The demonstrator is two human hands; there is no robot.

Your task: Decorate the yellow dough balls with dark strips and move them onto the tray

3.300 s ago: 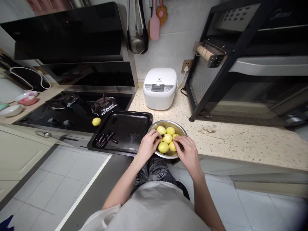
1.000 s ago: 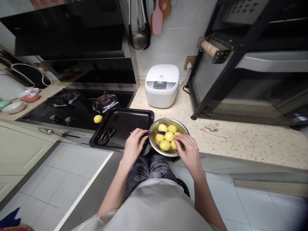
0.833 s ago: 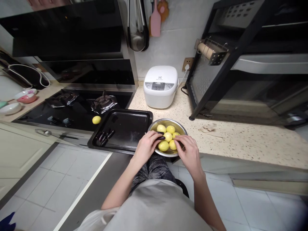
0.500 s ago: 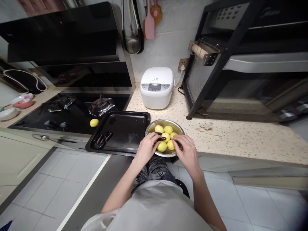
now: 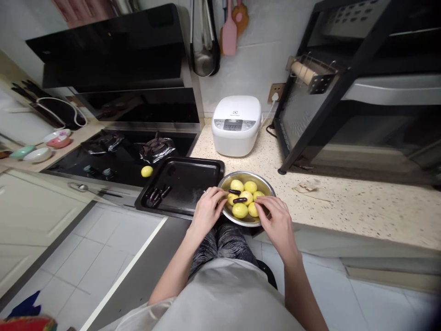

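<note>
Several yellow lemons [image 5: 240,210] fill a metal bowl [image 5: 248,174] at the counter's front edge. Two dark, glossy, finger-shaped pieces [image 5: 240,200] lie across them. My left hand [image 5: 207,208] is at the bowl's left rim, thumb and fingers apart, fingertips close to a lemon. From the right side, my right hand [image 5: 276,215] reaches over the rim with thumb and fingers curled together beside the lemons; what they pinch, if anything, is hidden. Left of the bowl, a black baking tray [image 5: 186,186] carries several more dark pieces [image 5: 157,196] in its left part.
A single lemon [image 5: 146,171] rests on the black gas hob [image 5: 127,161]. Behind the bowl stands a white rice cooker [image 5: 236,131]. A black rack [image 5: 310,105] with an oven stands at the right. Small bowls [image 5: 37,155] sit at far left.
My left hand has drawn back leftward from the two dark pieces, leaving them on the lemons. My right hand stays at the bowl's right side. The view has shifted left.
</note>
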